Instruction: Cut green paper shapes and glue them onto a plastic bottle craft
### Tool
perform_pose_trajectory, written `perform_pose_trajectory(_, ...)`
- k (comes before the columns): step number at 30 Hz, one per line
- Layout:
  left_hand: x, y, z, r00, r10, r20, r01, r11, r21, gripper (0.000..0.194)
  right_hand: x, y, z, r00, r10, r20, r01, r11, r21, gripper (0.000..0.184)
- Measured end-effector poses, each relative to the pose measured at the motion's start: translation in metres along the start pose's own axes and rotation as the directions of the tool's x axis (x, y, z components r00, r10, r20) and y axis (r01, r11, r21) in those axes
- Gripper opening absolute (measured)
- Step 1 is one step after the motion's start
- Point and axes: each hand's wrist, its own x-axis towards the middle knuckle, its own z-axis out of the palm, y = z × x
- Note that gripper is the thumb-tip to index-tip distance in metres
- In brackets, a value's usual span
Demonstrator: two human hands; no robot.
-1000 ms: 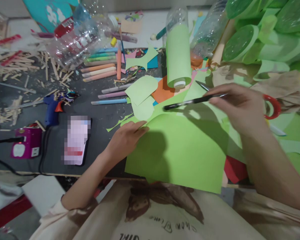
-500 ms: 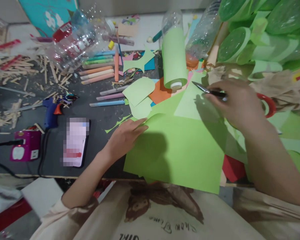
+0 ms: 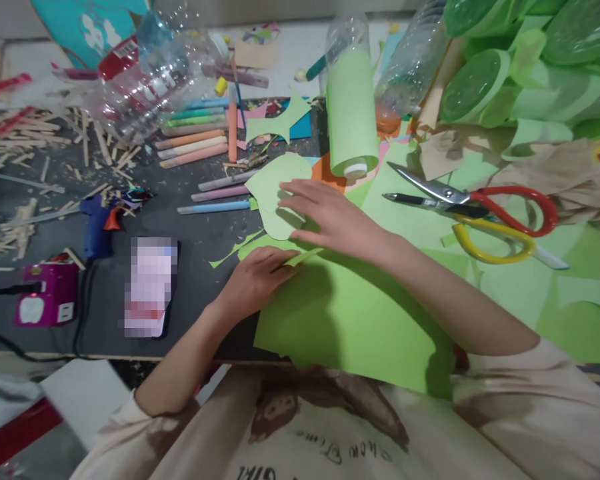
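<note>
My left hand (image 3: 266, 279) is closed at the left edge of a large green paper sheet (image 3: 360, 327), with a folded bit of it between thumb and fingers. Above it, my right hand (image 3: 330, 217) reaches across the sheet. Its fingers are spread over light-green cut paper pieces (image 3: 275, 177), touching them; whether they grip one cannot be seen. On the right, a pen (image 3: 414, 200) lies against scissors (image 3: 447, 193) with one red and one yellow handle.
A paper-wrapped bottle (image 3: 351, 113) lies beyond my hands, and green bottle parts (image 3: 480, 83) pile up at the right. Left are several markers (image 3: 195, 143), a blue glue gun (image 3: 97, 223), a phone (image 3: 150, 287), a purple power adapter (image 3: 47, 293) with cords, and wood sticks (image 3: 27, 217).
My right hand has let go of the pen and moved left onto the cut pieces. The scissors now show fully. My left hand has shifted slightly down and closed on the sheet's edge.
</note>
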Motion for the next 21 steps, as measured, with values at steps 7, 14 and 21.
perform_pose_trajectory(7,-0.005,-0.002,0.006,0.998,-0.050,0.035,0.053,0.995,-0.085,0.029,0.015,0.008,0.013,0.994,0.053,0.093,-0.049,0.998,-0.044,0.060)
perform_pose_trajectory(14,-0.003,-0.002,0.006,0.998,-0.061,-0.002,0.060,0.989,-0.132,0.026,0.023,0.004,0.001,0.981,0.188,0.052,-0.189,0.982,0.026,0.032)
perform_pose_trajectory(21,-0.006,-0.003,0.006,0.988,-0.115,0.107,0.132,0.976,-0.172,0.030,0.016,0.018,-0.010,0.913,0.362,-0.189,-0.328,0.925,0.192,0.027)
